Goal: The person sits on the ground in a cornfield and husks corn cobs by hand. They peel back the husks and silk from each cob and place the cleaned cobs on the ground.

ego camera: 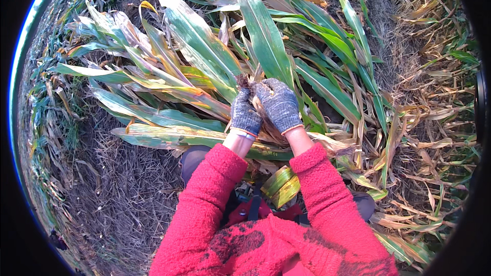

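Note:
Both of my hands wear grey knitted gloves and meet over a heap of cut corn plants. My left hand (245, 113) and my right hand (279, 103) are closed around a dry corn husk (262, 112), with a dark brown tuft (243, 81) sticking out above the left thumb. The husk runs down between the two palms; whether an ear is inside is hidden. Broad green corn leaves (267, 34) fan out just beyond my fingers. Other leaves, partly yellowed (172, 132), lie to the left and under my wrists.
More corn stalks and leaves (330, 84) lie in the heap to the right. Bare soil with dry straw (130, 188) is at the lower left. Dry flattened corn plants (433, 145) line the right side. My knees (191, 161) touch the near edge of the heap.

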Action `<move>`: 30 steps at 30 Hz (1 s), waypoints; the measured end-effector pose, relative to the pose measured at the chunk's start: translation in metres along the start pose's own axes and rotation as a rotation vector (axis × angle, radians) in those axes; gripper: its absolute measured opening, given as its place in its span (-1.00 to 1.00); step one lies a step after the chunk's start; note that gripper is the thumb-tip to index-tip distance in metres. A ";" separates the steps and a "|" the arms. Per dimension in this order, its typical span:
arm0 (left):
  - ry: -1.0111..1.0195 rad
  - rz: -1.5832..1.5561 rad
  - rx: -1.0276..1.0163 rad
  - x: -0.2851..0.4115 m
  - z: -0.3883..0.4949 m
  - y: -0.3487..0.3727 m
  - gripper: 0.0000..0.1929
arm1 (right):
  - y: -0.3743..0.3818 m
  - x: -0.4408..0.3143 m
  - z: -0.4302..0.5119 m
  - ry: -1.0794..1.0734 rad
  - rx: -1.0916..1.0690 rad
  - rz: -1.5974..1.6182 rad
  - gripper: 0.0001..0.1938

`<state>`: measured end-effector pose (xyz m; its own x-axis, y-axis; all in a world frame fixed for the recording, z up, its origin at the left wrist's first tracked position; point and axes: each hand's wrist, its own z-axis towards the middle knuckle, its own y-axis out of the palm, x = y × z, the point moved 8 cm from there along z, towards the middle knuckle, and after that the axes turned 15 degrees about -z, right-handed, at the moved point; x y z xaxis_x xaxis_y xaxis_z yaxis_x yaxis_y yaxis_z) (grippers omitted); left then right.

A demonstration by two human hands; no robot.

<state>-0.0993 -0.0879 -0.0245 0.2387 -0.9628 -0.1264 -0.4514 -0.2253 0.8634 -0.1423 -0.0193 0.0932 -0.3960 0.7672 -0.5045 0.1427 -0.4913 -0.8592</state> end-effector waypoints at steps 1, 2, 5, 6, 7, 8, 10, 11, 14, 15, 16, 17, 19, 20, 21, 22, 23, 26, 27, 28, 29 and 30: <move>-0.024 -0.013 -0.009 -0.001 0.001 -0.001 -0.66 | 0.000 0.007 0.002 0.018 0.011 0.014 -0.69; 0.026 -0.036 0.038 0.005 0.001 -0.007 -0.70 | 0.000 0.016 0.004 0.032 0.027 0.032 -0.68; 0.094 -0.058 0.075 0.014 -0.001 -0.018 -0.79 | -0.001 0.067 0.008 0.117 0.125 0.270 -0.71; 0.189 0.051 0.112 0.023 -0.002 -0.022 -0.83 | 0.008 0.107 0.007 0.356 0.111 0.540 -0.70; 0.223 0.037 0.084 0.027 -0.003 -0.021 -0.85 | 0.018 0.142 0.000 0.554 0.121 0.830 -0.68; 0.218 0.062 0.096 0.029 -0.004 -0.023 -0.85 | 0.019 0.176 -0.016 0.673 0.135 0.975 -0.66; 0.248 0.184 0.082 0.036 -0.004 -0.018 -0.85 | 0.025 0.231 -0.057 0.880 0.235 1.287 -0.64; 0.305 0.317 0.080 0.042 -0.002 -0.013 -0.83 | 0.033 0.253 -0.081 0.985 0.325 1.437 -0.64; 0.497 0.662 0.109 0.057 -0.009 0.005 -0.74 | 0.020 0.288 -0.121 0.780 0.490 1.816 -0.67; 0.491 0.689 0.127 0.055 -0.010 0.010 -0.74 | 0.014 0.301 -0.133 0.871 0.555 1.743 -0.66; 0.517 0.783 0.049 0.051 -0.012 0.025 -0.75 | -0.005 0.296 -0.127 0.631 0.496 1.766 -0.61; 0.526 0.878 0.081 0.049 -0.015 0.033 -0.75 | -0.016 0.297 -0.125 0.609 0.537 1.772 -0.62; 1.188 1.736 -0.147 0.033 -0.057 0.096 -0.50 | -0.041 0.289 -0.112 0.557 0.569 1.818 -0.65; 1.171 1.685 -0.329 0.019 -0.067 0.107 -0.45 | -0.052 0.284 -0.102 0.572 0.572 1.812 -0.68; 1.119 1.646 -0.466 0.004 -0.076 0.113 -0.39 | -0.065 0.274 -0.089 0.531 0.545 1.777 -0.68; 0.895 1.683 -0.618 -0.018 -0.077 0.114 -0.36 | -0.077 0.259 -0.077 0.454 0.507 1.762 -0.67; 0.679 1.693 -0.763 -0.041 -0.082 0.111 -0.33 | -0.087 0.242 -0.067 0.363 0.465 1.745 -0.67; 0.375 1.708 -0.923 -0.082 -0.091 0.093 -0.24 | -0.094 0.195 -0.042 0.276 0.413 1.826 -0.63; 0.279 1.588 -0.885 -0.087 -0.088 0.086 -0.24 | -0.096 0.170 -0.027 0.149 0.328 1.862 -0.62; 0.030 1.385 -0.736 -0.086 -0.078 0.069 -0.25 | -0.090 0.157 -0.025 0.236 0.293 1.857 -0.64; -0.198 1.159 -0.592 -0.086 -0.071 0.051 -0.25 | -0.089 0.144 -0.026 0.261 0.249 1.841 -0.65; -0.122 1.178 -0.660 -0.082 -0.067 0.052 -0.27 | -0.092 0.135 -0.025 0.289 0.189 1.701 -0.68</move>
<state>-0.0851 -0.0104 0.0638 -0.0932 -0.5473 0.8317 0.1683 0.8147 0.5550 -0.1861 0.1400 0.1021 0.2370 -0.5840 -0.7764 0.0861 -0.7834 0.6155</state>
